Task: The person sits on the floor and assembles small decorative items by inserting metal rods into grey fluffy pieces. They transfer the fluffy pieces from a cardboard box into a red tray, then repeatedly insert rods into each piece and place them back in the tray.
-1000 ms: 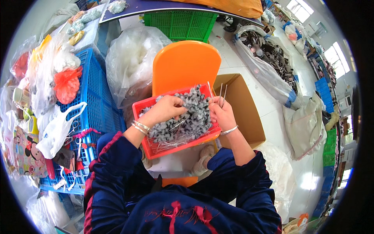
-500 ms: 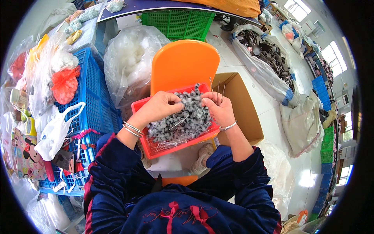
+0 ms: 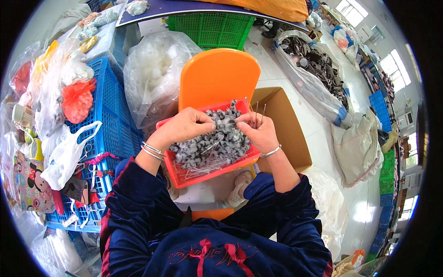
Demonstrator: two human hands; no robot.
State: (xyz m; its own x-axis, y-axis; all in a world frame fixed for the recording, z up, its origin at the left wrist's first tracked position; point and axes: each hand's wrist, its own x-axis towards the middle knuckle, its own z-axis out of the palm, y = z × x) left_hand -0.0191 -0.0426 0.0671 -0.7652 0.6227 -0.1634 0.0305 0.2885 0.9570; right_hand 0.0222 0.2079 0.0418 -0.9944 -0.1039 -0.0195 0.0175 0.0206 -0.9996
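Left hand: the left hand (image 3: 187, 125) is over the tray's left part, thumb brought against the fingertips near the middle of the heap; the grip is closed, but I cannot tell what, if anything, is pinched in it.
Right hand: the right hand (image 3: 262, 131) is at the tray's right side, its grip closed around a few thin metal rods (image 3: 264, 110) that stick up past the fingers; thumb and forefinger point toward the left hand's fingertips, near but apart, and whether they pinch a fluffy piece as well is too small to tell.
Fluffy pieces: grey-and-black fluffy pieces (image 3: 217, 145) lie heaped in the tray, below and between both hands.
Loose rods: more slim metal rods (image 3: 205, 170) lie at the tray's near side, a few across the heap.
Tray: the red tray (image 3: 177, 181) sits tilted before the backrest of an orange chair (image 3: 219, 76).
Right of tray: an open cardboard box (image 3: 288, 131).
Left of chair: a clear bag (image 3: 154, 69) with white filling, then a blue crate (image 3: 110, 106).
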